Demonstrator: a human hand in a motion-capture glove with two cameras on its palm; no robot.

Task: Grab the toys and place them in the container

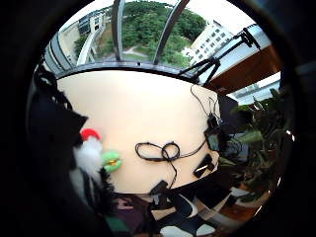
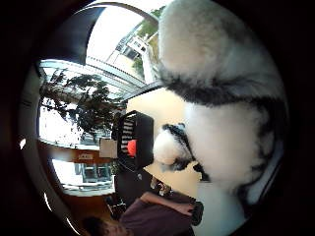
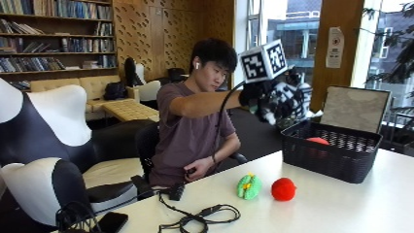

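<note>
What cannot be seen well

The basket [image 3: 331,153] wall hides most of the red toy [image 3: 318,141] inside it. The right hand [image 3: 275,99] is mostly covered by the black and white plush toy [image 3: 288,104], so its fingers are unclear.

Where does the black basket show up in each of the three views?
Outside view: basket stands on the table, beyond the red and green toys, below the raised hand.
Thumb side palm view: basket stands on the table beside the plush, a red toy inside.
Little finger side palm view: not in it.
Shared landmark: the black-and-white plush that the hand grips; it shows in all three.
</note>
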